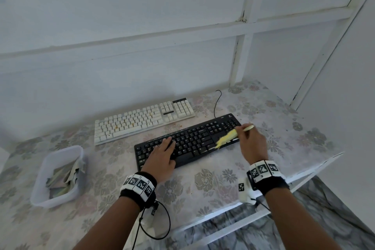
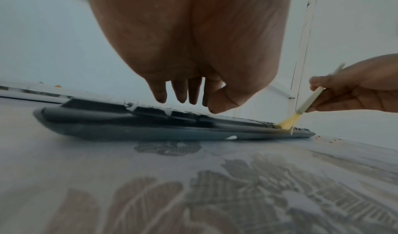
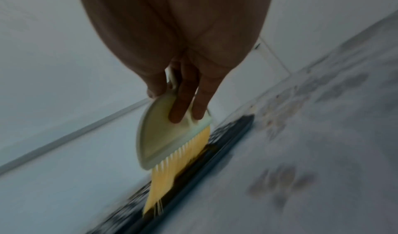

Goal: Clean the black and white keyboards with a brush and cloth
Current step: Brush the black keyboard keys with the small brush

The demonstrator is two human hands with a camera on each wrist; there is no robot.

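A black keyboard lies slantwise on the flowered table, with a white keyboard behind it that carries orange crumbs. My left hand rests flat on the black keyboard's left half, fingers straight. My right hand grips a cream-handled brush with yellow bristles. The bristles press on the black keyboard's right end, near the number pad. From the left wrist view the brush meets the keyboard at its far right edge.
A clear plastic tub with crumpled cloth inside stands at the left of the table. The table's edge runs close on the right and front, with marbled floor below. White walls close in behind and at the right. Crumbs lie near the keyboard's right end.
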